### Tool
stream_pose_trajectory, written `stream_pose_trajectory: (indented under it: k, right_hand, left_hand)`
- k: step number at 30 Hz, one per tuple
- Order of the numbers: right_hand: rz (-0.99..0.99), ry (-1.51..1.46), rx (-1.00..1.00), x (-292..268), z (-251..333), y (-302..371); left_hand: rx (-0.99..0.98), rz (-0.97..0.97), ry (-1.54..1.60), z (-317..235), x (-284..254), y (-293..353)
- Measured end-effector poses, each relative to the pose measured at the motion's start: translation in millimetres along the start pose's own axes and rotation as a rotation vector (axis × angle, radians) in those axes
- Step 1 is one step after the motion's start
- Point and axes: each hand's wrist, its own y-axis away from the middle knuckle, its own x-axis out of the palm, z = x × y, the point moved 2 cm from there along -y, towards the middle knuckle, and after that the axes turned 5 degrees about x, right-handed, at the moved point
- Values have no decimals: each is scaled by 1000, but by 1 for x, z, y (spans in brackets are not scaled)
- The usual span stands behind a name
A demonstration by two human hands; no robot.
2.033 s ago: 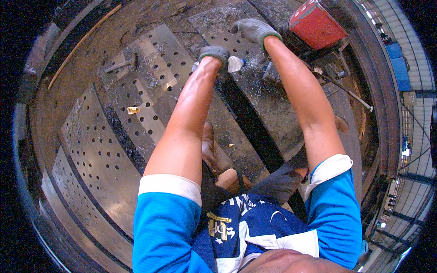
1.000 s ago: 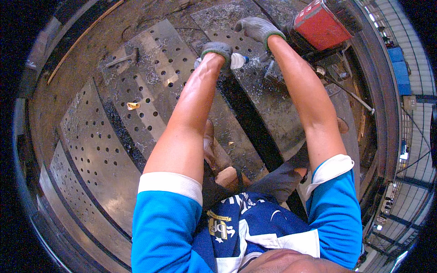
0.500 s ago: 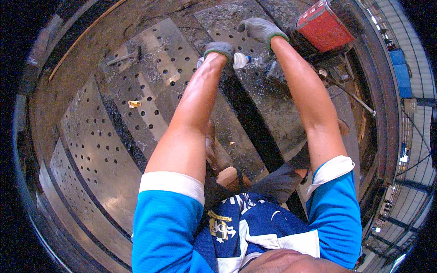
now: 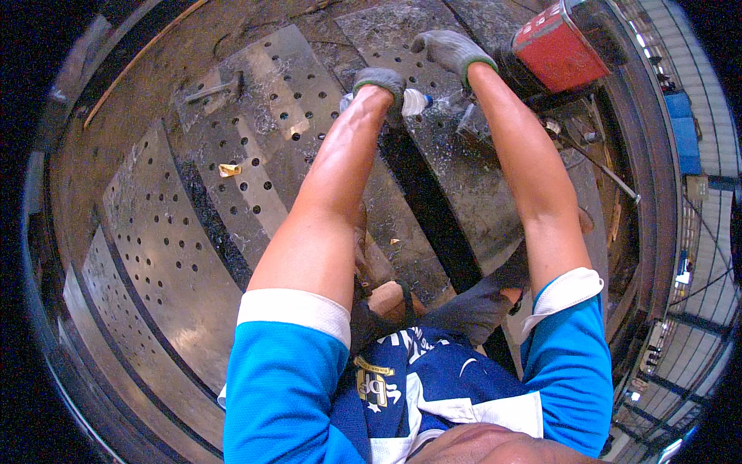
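My left hand [image 4: 380,80], in a grey knit glove with a green cuff, is closed around a plastic bottle [image 4: 415,103]. The bottle's pale ribbed end and blue cap stick out to the right of the glove, and a clear part shows on its left. My right hand [image 4: 454,54], gloved the same way, is held further off to the right, above the dark metal surface. Its fingers reach leftward, loosely bent with the tips curving down. I see nothing in them, though the palm side is hidden.
Perforated steel plates [image 4: 263,147] with dark gaps lie below. A hammer-like tool [image 4: 214,91] and a yellowish scrap [image 4: 229,170] rest at left. At far right stand a red container [image 4: 560,50] and, below it, a thin metal rod [image 4: 599,164]. A clear plastic piece [image 4: 473,122] lies below my right hand.
The whole view has shifted slightly, so hands and plates appear a little to the right. My left hand keeps the bottle, and my right hand's pose looks nearly the same.
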Motion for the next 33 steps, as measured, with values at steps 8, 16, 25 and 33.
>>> stream_pose_trajectory:
  k: [8,16,25,33]
  right_hand:
    - [-18,63,12,-4,9,4]
    - [-23,17,47,-4,2,11]
    - [-43,49,-35,-23,41,25]
    - [20,23,-29,-21,30,22]
  left_hand:
    - [8,75,-9,-4,-5,5]
    - [145,10,-87,-8,0,2]
    - [64,80,-83,2,3,3]
    - [15,88,-39,-5,2,-1]
